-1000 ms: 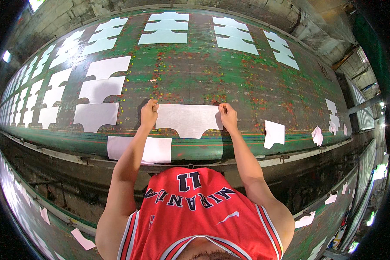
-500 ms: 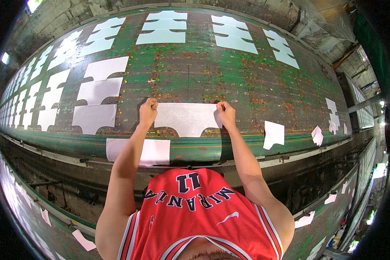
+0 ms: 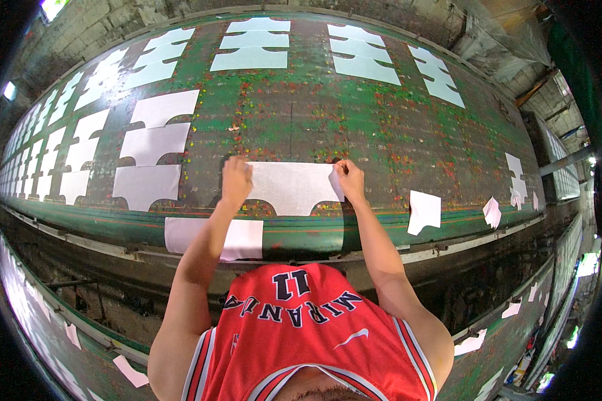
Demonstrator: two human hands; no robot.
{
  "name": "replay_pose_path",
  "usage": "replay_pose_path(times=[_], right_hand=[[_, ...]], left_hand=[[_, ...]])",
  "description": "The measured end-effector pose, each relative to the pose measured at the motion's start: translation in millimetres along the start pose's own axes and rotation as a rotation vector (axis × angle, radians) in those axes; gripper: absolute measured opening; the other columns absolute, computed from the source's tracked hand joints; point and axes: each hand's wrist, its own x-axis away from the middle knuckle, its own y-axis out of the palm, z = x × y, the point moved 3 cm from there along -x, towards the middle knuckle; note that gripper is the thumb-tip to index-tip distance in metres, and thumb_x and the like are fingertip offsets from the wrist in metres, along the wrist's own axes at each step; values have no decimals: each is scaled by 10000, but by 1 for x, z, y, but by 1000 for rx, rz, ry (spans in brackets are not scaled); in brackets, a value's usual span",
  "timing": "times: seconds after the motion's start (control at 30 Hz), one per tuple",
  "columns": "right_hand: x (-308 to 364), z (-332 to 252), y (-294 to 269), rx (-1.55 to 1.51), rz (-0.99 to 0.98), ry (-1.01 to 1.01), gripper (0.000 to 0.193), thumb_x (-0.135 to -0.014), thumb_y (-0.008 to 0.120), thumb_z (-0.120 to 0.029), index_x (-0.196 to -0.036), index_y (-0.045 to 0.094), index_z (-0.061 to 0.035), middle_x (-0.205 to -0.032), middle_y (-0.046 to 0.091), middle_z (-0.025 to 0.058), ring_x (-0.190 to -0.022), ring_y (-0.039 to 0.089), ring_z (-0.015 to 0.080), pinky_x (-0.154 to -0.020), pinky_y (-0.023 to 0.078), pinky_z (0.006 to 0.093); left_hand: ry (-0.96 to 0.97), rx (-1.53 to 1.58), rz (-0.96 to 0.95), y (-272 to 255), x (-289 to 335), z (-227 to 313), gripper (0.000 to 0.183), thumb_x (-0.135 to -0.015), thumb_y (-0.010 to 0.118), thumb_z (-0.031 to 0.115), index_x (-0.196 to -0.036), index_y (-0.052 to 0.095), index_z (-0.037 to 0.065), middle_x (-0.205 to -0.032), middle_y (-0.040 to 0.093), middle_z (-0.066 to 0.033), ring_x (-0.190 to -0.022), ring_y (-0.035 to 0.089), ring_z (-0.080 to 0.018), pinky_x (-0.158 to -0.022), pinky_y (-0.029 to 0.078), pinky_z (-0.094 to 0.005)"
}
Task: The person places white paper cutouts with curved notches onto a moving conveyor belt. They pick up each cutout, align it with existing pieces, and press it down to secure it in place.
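Observation:
A white cut cloth panel [image 3: 291, 184] lies spread on the long green and dark table in front of me, its straight edge far and its curved cutouts near. Its far right corner is pinched in my right hand [image 3: 350, 180]. Over the left edge of the panel, my left hand [image 3: 236, 180] rests with its fingers laid flat, slightly blurred. Another white cloth piece [image 3: 244, 238] lies on the near edge of the table, partly hidden under my left forearm.
Rows of similar white panels [image 3: 147, 184] cover the table's left and far sides. To the right lie a loose white piece [image 3: 425, 210] and a crumpled one [image 3: 491, 212]. A metal rail [image 3: 421, 255] runs along the near table edge. Behind me stands another table with white pieces [image 3: 130, 371].
My left hand has shifted right over the panel's left edge, its pinch on the corner loosened. The right hand stays at its corner. The view has tilted slightly.

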Motion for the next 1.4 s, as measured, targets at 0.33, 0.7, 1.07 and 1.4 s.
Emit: replay_pose_path(times=[0.33, 0.7, 1.07, 1.4], right_hand=[[-1, -3, 0, 36, 16, 22, 239, -947, 672, -278, -1027, 691, -54, -843, 719, 178, -774, 713, 336, -701, 543, 421], [-11, -11, -10, 55, 45, 24, 239, -971, 645, -283, -1046, 684, -59, -817, 710, 211, -774, 706, 393, -695, 545, 467], [4, 1, -76, 20, 115, 80, 249, -986, 633, -272, -1048, 682, -36, -808, 701, 180, -736, 710, 335, -672, 536, 414], [72, -50, -32, -38, -204, -25, 203, -944, 673, -225, -1034, 713, -47, -865, 717, 202, -747, 715, 345, -668, 541, 421]], left_hand=[[85, -283, -179, 32, 36, 44, 713, -1022, 456, 438, -1496, 358, -86, -1613, 268, -260, -1501, 257, -402, -1204, 229, -545], [7, -263, -432, 120, 7, 180, 794, -1026, 373, 498, -1567, 225, -64, -1677, 97, -227, -1555, 51, -401, -1204, 39, -655], [112, -194, -508, 122, 5, 194, 727, -1054, 330, 460, -1593, 186, -5, -1698, 87, -138, -1568, 51, -319, -1211, 31, -634], [-89, -245, -305, -52, 97, 49, 253, -765, 682, 114, -1013, 639, 89, -1062, 566, -110, -1058, 536, -322, -866, 389, -503]])
